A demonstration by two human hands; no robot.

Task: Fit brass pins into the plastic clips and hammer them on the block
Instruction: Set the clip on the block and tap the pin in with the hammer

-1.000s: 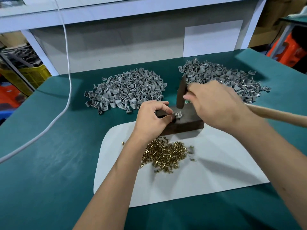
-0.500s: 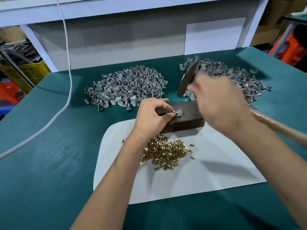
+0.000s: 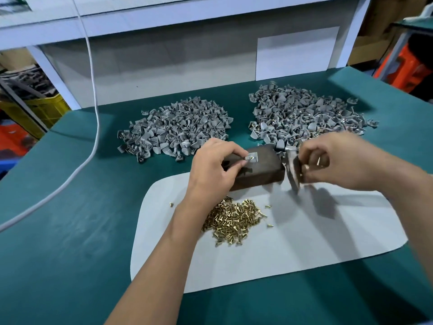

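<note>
Nearest the person, a loose heap of brass pins (image 3: 230, 225) lies on a white mat (image 3: 293, 249) spread over the green bench (image 3: 70, 242). Just beyond the heap sits the dark wooden block (image 3: 257, 170), its near edge on the mat. The left hand (image 3: 214, 170) rests on the block's left part, thumb and forefinger pinching a grey plastic clip (image 3: 251, 157) flat on the top face, with a brass pin head showing in its middle. To the right of the block, the right hand (image 3: 337, 160) is curled round the hammer (image 3: 293, 171), whose blurred head hangs down off the block's right end, near the mat; a single brass pin also seems tucked between those fingers.

I judge this to be the hammering step, the pin seated in its clip but possibly not yet driven home. The next blow calls for the left fingertips to stay clear of the pin head.

Farther back, two piles of grey clips lie well apart: the left pile (image 3: 175, 127) and the right pile (image 3: 304, 113), some of its clips showing brass.
</note>
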